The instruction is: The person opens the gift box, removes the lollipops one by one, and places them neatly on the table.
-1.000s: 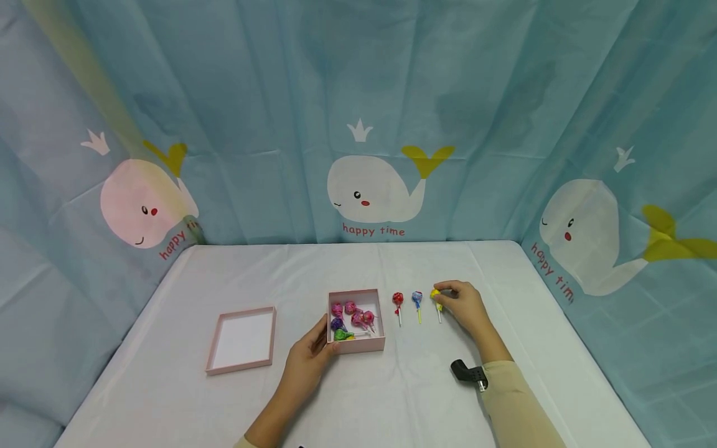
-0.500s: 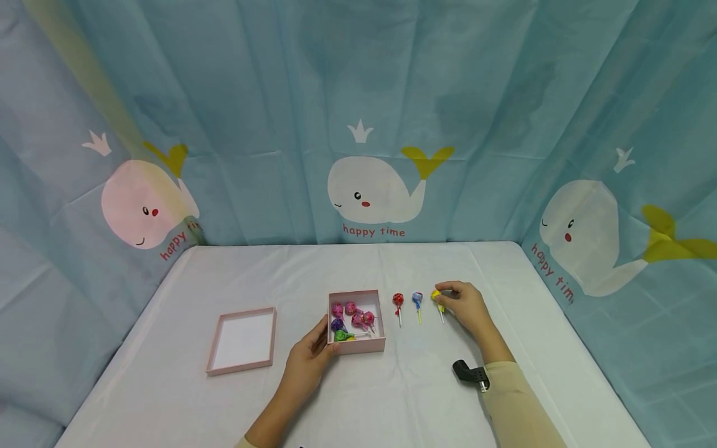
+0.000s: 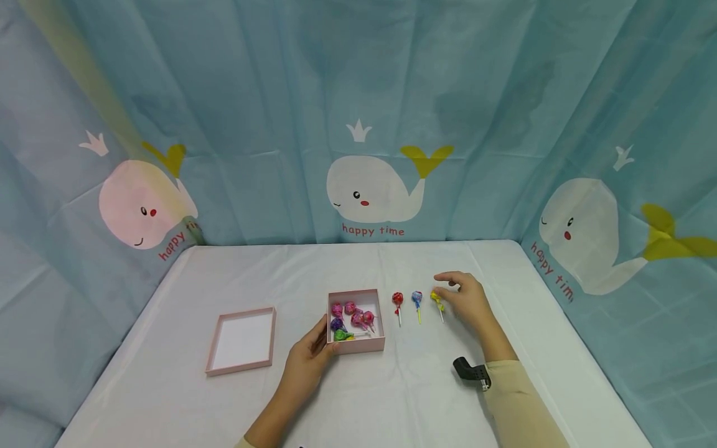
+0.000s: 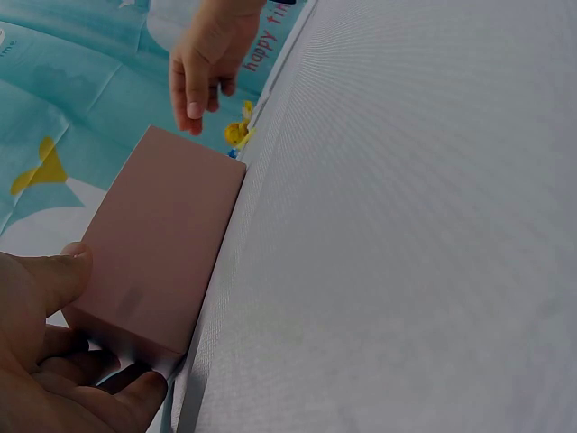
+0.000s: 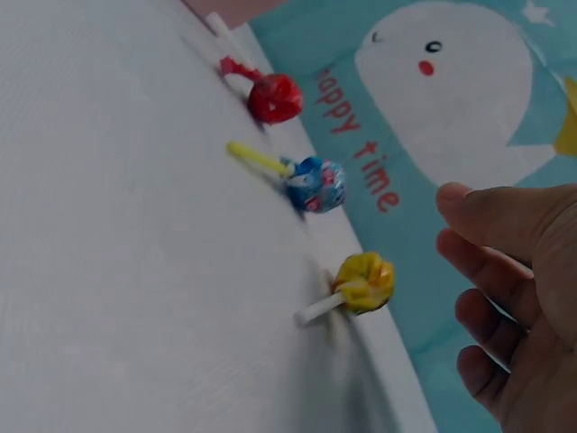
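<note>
At three o'clock from the box [image 3: 358, 346], the red lollipop [image 5: 276, 98], blue lollipop [image 5: 315, 187] and yellow lollipop [image 5: 365, 284] lie in a row, sticks toward six, spaced perhaps so none tangles. Just beside the yellow one, the right hand [image 3: 463, 300] has thumb and fingers apart, empty. The left hand [image 3: 305, 362] grips the box's eight-o'clock side, probably steadying it. More lollipops [image 3: 357, 320] rest inside. The lid [image 3: 244, 339] lies at nine.

On the table [image 3: 414, 386], the lid [image 3: 244, 337] lies left of the box [image 3: 361, 345], with sweets [image 3: 357, 319] inside. Right of it, three sweets [image 3: 417, 297] lie in a row, the right hand [image 3: 466, 302] just beyond. Behind hangs a curtain [image 3: 252, 124].
</note>
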Motion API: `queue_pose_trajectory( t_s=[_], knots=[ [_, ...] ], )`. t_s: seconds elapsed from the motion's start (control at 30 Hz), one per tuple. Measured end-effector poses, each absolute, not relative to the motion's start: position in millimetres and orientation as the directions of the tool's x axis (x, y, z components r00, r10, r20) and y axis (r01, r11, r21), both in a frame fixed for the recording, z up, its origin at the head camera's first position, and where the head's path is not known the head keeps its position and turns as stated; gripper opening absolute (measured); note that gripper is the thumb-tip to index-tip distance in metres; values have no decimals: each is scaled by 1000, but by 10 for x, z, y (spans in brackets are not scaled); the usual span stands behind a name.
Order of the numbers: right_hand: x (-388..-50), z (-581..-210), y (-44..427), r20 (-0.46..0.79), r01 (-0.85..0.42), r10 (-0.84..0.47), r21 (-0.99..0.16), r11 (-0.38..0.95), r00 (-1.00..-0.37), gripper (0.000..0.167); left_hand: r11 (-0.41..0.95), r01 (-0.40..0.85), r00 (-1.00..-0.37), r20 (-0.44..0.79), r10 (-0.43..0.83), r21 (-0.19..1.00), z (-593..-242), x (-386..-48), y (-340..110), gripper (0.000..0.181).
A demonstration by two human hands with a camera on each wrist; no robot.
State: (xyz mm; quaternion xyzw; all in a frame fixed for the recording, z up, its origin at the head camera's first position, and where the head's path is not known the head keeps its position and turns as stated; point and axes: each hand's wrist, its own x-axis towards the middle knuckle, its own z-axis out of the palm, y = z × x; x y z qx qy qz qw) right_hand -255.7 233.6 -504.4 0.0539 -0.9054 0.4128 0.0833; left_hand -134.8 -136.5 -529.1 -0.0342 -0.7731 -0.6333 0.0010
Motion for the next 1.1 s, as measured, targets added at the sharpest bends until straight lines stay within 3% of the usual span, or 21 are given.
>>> queue_pose_trajectory(
  t_s=[0.47, 0.77, 1.1],
  knots=[
    [-2510, -4630, 1917, 308, -374, -214, -729, 574, -927, 26, 189, 71, -997, 63, 47, 979, -5304, -1352, -1365, 72],
    [-2531, -4428, 1638, 281, -444, -360, -715, 540, -890, 24, 196, 63, -998, 55, 43, 979, -5296, -1348, -1359, 73],
    [-2537, -4272, 1280, 257, -555, -532, -637, 534, -807, 25, 215, 58, -998, 50, 40, 975, -5322, -1360, -1370, 72]
  ],
)
